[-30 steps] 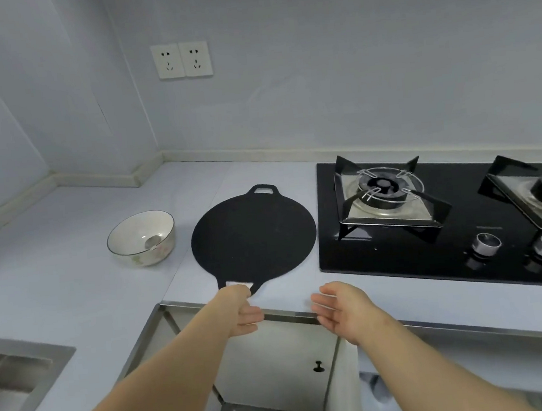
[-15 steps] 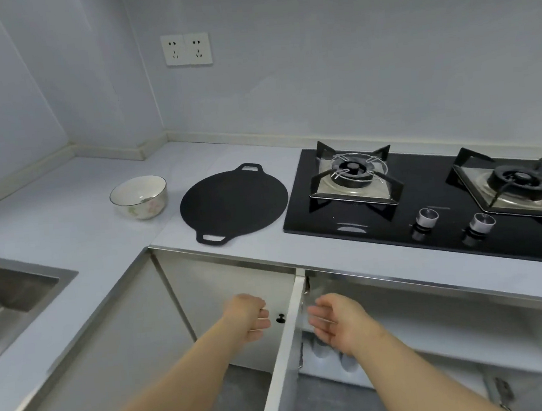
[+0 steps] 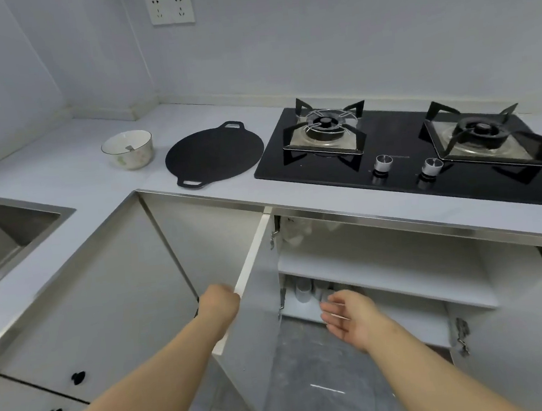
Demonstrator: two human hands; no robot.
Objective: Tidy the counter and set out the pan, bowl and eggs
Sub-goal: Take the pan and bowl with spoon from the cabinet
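A flat black pan (image 3: 215, 154) with two loop handles lies on the counter, left of the stove. To its left stands a white bowl (image 3: 128, 149) with a floral print and a small object inside. No eggs are in view. Below the counter, my left hand (image 3: 221, 304) grips the swung-out white cabinet door (image 3: 252, 266) at its outer edge, its fingers hidden behind the door. My right hand (image 3: 350, 317) hangs open inside the cabinet opening, fingers pointing left, holding nothing.
A black two-burner gas stove (image 3: 407, 155) fills the counter's right side, and a steel sink (image 3: 4, 231) is at the left. Inside the cabinet are white shelves (image 3: 384, 257) and pale cups (image 3: 304, 293) on the lower level. Closed doors with black knobs (image 3: 78, 378) stand at the lower left.
My left hand left the pan's handle, dropped to the cabinet door and pulled it wide open. My right hand moved down into the opening, and the view tilted down.
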